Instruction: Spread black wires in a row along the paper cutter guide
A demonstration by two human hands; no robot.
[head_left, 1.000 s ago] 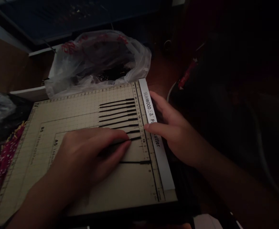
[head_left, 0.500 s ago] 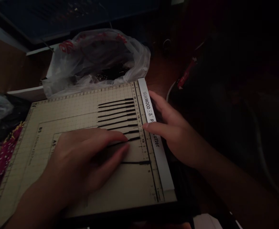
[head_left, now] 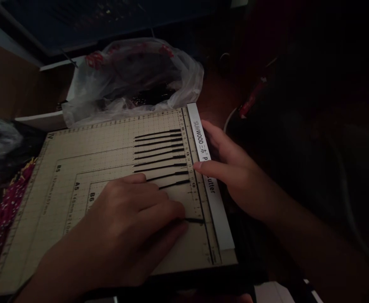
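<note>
Dimness surrounded the cutter board; the left hand pinched one black lead, its long axis pointing toward three o'clock; the right hand clasped the white guard.

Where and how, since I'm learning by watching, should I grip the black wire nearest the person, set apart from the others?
Probably pinch the black wire just short of its right-hand end, coming from the left, as the left hand appears to. It lies thin and flat, its end pointing toward the white strip, leaving the left freer.
</note>
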